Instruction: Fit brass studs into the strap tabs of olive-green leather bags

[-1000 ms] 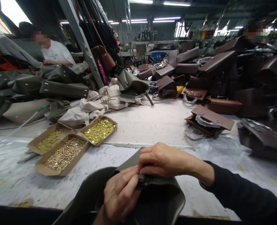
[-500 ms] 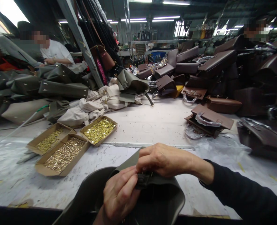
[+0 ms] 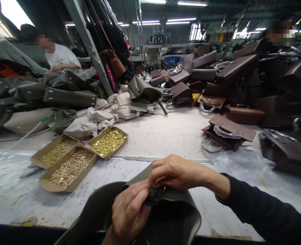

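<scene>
Olive-green soft leather bag [image 3: 183, 207] lies at the near edge of the white worktable [image 3: 165, 136], mouth up, directly under both hands. Work on the small dark strap tab [image 3: 154, 195] at its rim is judged mid-step: a brass glint shows beside the tab, but I cannot tell whether it is seated. Left hand [image 3: 130, 212] rises from below, thumb and fingers pinched on the tab. Right hand [image 3: 177, 172] arches over, wrist raised, fingertips closed on the same tab. Cardboard trays of brass hardware [image 3: 71, 166] sit well apart, left.

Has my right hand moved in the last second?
No. The right hand stays at the rim of the olive bag, as far from the nearest rivet tray as before.
</scene>
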The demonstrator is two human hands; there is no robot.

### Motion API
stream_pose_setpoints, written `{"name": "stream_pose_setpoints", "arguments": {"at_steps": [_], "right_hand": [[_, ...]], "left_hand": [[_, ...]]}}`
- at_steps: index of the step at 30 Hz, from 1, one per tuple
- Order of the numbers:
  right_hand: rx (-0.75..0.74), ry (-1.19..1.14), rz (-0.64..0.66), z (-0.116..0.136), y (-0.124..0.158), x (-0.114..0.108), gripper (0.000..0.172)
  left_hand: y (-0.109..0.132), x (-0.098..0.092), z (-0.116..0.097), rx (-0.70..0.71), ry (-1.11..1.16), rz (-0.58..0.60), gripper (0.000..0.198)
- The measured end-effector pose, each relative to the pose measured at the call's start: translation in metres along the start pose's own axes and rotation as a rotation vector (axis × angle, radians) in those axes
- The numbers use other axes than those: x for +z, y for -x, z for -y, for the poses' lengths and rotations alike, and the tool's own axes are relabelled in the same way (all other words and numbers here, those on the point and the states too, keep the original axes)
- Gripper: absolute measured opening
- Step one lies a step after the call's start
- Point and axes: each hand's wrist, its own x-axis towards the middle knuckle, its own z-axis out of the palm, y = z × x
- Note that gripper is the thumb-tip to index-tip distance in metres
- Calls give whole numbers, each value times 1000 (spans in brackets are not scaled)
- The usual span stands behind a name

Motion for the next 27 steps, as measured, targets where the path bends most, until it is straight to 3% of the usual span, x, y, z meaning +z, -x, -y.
{"name": "stream_pose_setpoints", "arguments": {"at_steps": [15, 27], "right_hand": [[26, 190, 9, 2, -4, 10, 5], [76, 185, -4, 1, -9, 10, 6]], "left_hand": [[3, -2, -5, -29, -126, -42, 26], [5, -1, -3, -40, -149, -34, 25]]}}
